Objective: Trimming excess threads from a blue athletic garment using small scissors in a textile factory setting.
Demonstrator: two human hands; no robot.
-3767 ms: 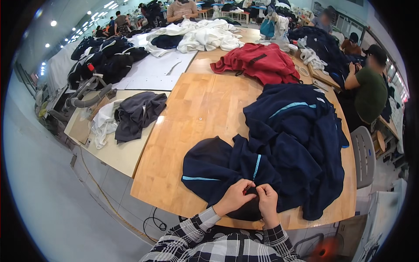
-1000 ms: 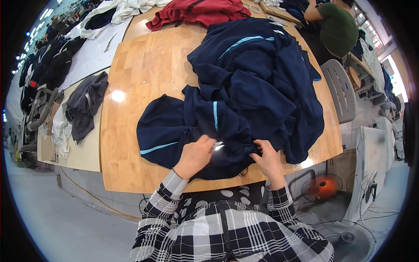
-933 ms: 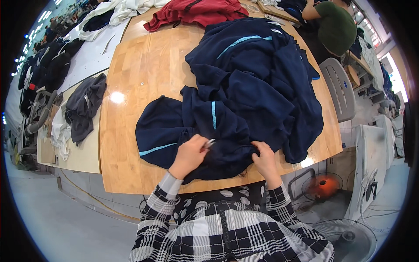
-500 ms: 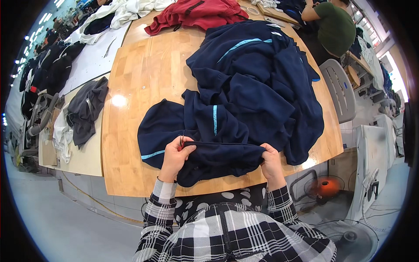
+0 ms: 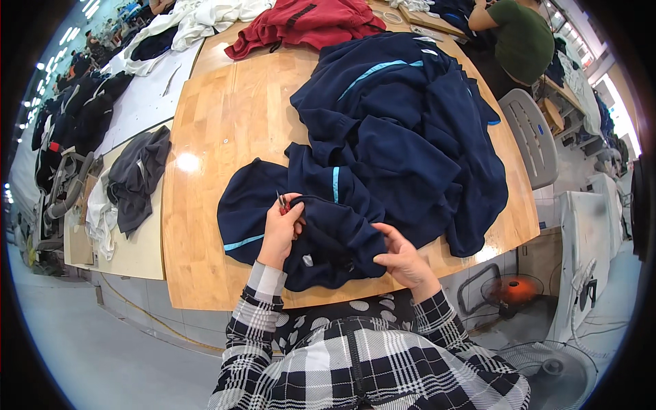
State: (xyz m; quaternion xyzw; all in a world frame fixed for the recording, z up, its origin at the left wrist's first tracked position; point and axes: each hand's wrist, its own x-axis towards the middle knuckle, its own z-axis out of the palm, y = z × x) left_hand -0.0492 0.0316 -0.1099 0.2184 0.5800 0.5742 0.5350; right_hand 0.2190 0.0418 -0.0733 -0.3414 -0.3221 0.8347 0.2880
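The left hand (image 5: 276,236) is closed, with thumb and fingers pinching the upper edge of a navy garment (image 5: 342,225); the same hand also keeps a small red tool (image 5: 283,205), whose thin dark tip points upward. The right hand (image 5: 406,263) is open, thumb and forefinger spread apart beside the right edge of this garment; I cannot tell whether the fingertips touch the cloth. The garment lies between the two hands, at the near edge of a wooden table (image 5: 219,137), and its gathered part shows a dark fold with a small white patch (image 5: 308,260). A light blue stripe (image 5: 335,184) stands just behind it, and another stripe (image 5: 244,242) lies to the left of the left hand. Farther to the right spreads a large navy heap (image 5: 410,150); where the garment ends and the heap begins is not clear to me. Behind the heap, a red garment (image 5: 311,24) lies crumpled. On the left, a grey cloth (image 5: 140,179) and a white cloth (image 5: 101,219) rest on a pale side table (image 5: 147,249). On the right stand a grey chair (image 5: 529,140) and, beyond it, a person in a green shirt (image 5: 525,44).
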